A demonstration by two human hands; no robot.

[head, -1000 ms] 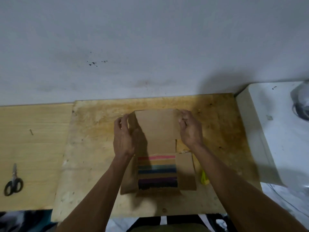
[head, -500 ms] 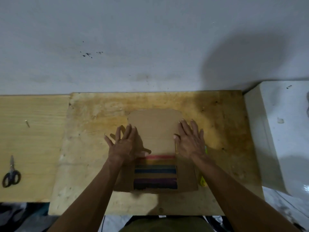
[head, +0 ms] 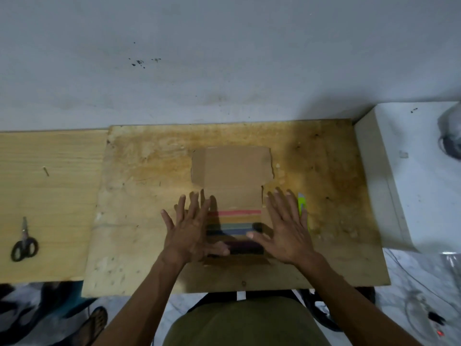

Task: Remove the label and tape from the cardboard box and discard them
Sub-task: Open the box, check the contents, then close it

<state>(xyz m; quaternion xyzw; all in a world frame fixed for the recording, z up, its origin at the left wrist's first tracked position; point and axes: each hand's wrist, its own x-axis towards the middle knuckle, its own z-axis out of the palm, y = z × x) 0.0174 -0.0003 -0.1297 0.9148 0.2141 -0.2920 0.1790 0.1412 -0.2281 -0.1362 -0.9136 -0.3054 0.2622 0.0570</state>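
Box [head: 232,171] flattened on board [head: 149,208], striped panel nearest. Left hand [head: 189,233] and right hand [head: 287,233] spread flat, pressing box sides. Cutter [head: 303,208] just beside right hand; scissors [head: 23,242] well apart, left.

Both forearms are bare, with no sleeves reaching into view. The left hand [head: 185,234] and right hand [head: 287,233] wear no gloves, rings or watch. An olive-green garment [head: 239,323] covers the lap.
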